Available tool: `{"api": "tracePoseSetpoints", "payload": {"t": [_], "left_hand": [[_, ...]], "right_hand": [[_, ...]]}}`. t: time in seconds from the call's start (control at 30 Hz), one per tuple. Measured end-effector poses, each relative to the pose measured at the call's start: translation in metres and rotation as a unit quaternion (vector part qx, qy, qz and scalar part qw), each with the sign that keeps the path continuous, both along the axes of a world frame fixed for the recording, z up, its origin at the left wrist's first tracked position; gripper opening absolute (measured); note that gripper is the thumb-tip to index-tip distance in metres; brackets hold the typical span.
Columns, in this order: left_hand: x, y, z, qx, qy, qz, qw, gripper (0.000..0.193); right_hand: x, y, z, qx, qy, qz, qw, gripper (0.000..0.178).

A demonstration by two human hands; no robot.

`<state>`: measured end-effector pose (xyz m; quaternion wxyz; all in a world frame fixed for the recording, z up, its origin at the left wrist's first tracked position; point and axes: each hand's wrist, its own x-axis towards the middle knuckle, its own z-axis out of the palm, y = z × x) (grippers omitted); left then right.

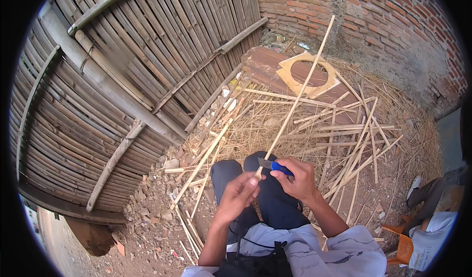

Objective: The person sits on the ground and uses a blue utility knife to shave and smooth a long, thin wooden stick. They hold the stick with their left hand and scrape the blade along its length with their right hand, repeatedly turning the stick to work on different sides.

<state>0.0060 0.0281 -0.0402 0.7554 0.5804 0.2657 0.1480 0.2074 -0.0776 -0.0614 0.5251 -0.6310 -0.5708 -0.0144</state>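
A long, thin bamboo strip [301, 94] slants up and away from my lap toward the brick wall. Its near end is pinched between the thumb and fingers of my left hand [241, 192], just above my knees. My right hand [298, 179] is closed round the blue handle of a utility knife [280, 169]. The knife's dark blade points left and lies against or right beside the strip, a little beyond my left fingertips. Whether the edge is cutting into the bamboo cannot be made out.
Many bamboo strips [355, 154] lie criss-crossed on straw and shavings ahead and right. Beyond them, a board with a round hole [314, 75] rests on a brown panel [260, 69]. A bamboo fence [132, 50] stands left, a brick wall [388, 18] behind. Another person [432, 228] sits at far right.
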Motion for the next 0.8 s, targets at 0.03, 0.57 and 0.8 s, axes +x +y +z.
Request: {"api": "tracePoseSetpoints", "payload": {"t": [0.03, 0.57, 0.8], "left_hand": [[0.001, -0.001, 0.002, 0.0, 0.002, 0.01, 1.0, 0.033], [0.002, -0.022, 0.006, 0.09, -0.018, 0.121, 0.988, 0.039], [-0.001, -0.02, 0.002, 0.081, -0.031, 0.124, 0.988, 0.04]], "right_hand": [[0.0, -0.001, 0.003, -0.005, -0.001, 0.001, 1.0, 0.03], [0.006, 0.004, 0.011, 0.039, -0.074, -0.005, 0.996, 0.031], [0.017, 0.009, 0.001, 0.089, -0.094, -0.045, 0.991, 0.03]]}}
